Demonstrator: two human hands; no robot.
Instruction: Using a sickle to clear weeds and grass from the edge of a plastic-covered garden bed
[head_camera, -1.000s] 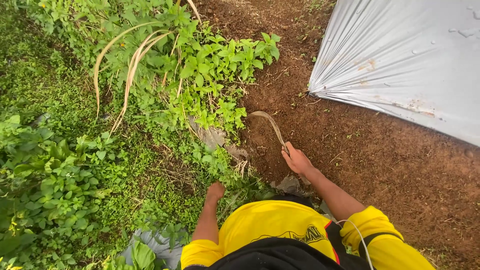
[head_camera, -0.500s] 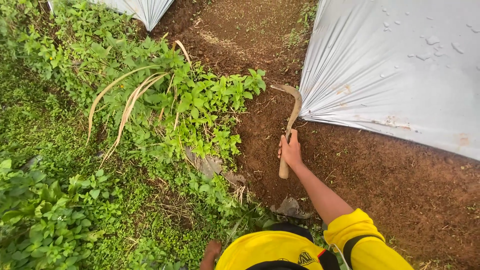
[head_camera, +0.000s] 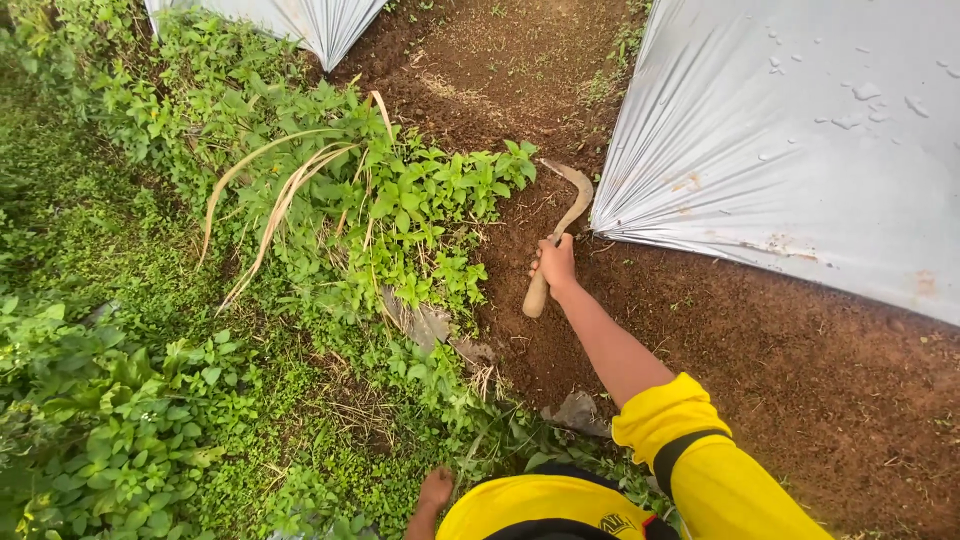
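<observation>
Right hand (head_camera: 556, 262) closed around the wooden handle of a sickle (head_camera: 560, 225), gripped near the middle, with the butt end of the handle sticking out below the fist. Sickle held over bare brown soil (head_camera: 760, 350), its curved, rust-brown blade arching up and to the left, the tip near the edge of a leafy green weed clump (head_camera: 430, 200). Yellow sleeve (head_camera: 700, 450) pushed up the forearm, arm stretched forward from the lower edge of the view.

Left hand (head_camera: 435, 492) low at the bottom edge, hanging down among the weeds; only its back visible, so open or closed impossible to tell, and nothing seen in it.

Just right of the blade, the corner of a silver plastic sheet (head_camera: 800, 150) spread across the ground, beaded with water drops. A second silver sheet (head_camera: 310, 22) at the top edge. Long yellowed grass blades (head_camera: 270, 200) drooping over the weeds to the left, dense green ground cover (head_camera: 100, 420) beyond. A flat grey stone (head_camera: 425, 322) half buried at the weed edge.
</observation>
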